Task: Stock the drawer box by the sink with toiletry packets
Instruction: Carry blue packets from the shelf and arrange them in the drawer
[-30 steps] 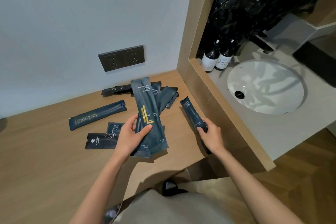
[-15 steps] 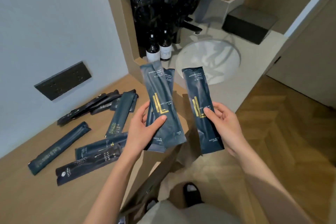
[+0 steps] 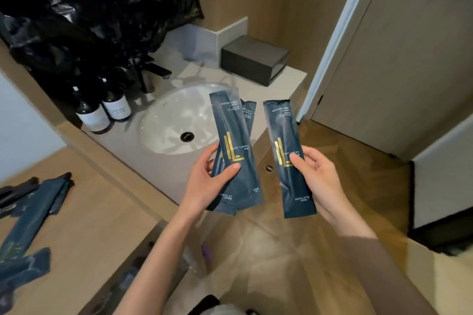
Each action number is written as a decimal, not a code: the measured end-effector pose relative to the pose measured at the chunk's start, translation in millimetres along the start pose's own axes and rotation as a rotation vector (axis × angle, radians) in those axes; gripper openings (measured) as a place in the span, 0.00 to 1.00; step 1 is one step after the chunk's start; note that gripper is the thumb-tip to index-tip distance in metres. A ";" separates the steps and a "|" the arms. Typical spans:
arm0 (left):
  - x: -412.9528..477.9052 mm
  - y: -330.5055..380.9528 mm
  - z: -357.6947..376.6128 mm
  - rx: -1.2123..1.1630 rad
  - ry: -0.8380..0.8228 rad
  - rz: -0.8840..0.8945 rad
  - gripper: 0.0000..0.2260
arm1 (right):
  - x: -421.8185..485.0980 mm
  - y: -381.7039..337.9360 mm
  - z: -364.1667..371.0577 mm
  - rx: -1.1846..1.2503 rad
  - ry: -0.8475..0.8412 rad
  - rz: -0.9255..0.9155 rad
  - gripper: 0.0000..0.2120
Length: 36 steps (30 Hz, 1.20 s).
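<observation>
Above sink [image 3: 163, 120] — left hand [image 3: 204, 181] grips overlapped packets [image 3: 231, 135], count unclear | right hand [image 3: 320, 176] grips dental-kit packet [image 3: 284, 135]

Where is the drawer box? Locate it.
In the head view, the dark drawer box sits closed on the counter's far right corner, behind the sink, beside the door frame.

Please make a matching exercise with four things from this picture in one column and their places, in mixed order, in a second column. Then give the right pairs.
Things:
1. drawer box
2. two bottles
3. single dental kit packet
4. loose packets

Places:
A. in the right hand
B. on the wooden counter, far left
C. back of the vanity, right of the sink
D. left of the sink, under the black plastic bag

Pairs: 1-C, 2-D, 3-A, 4-B
</observation>
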<state>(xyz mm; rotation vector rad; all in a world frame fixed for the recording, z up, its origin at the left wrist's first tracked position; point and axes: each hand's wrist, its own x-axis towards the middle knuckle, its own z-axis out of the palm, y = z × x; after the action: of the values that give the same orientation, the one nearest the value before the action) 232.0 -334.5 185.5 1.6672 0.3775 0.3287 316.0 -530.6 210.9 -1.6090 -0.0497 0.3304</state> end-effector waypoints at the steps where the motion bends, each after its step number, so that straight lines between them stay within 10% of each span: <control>1: 10.0 3.2 16.0 0.001 -0.001 0.004 0.24 | 12.1 -4.7 -14.6 0.004 -0.001 0.007 0.08; 18: 297.3 -1.3 157.7 -0.112 0.160 -0.097 0.25 | 321.8 -56.6 -111.6 -0.168 -0.027 -0.034 0.07; 36: 552.2 -24.1 171.8 0.155 0.491 -0.191 0.28 | 656.6 -91.2 -13.1 -0.503 -0.547 -0.227 0.18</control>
<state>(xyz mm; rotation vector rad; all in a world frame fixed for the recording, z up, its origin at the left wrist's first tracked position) 802.5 -248.8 138.4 1.6745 0.9416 0.5782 962.0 -384.2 182.2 -1.9377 -0.7799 0.6061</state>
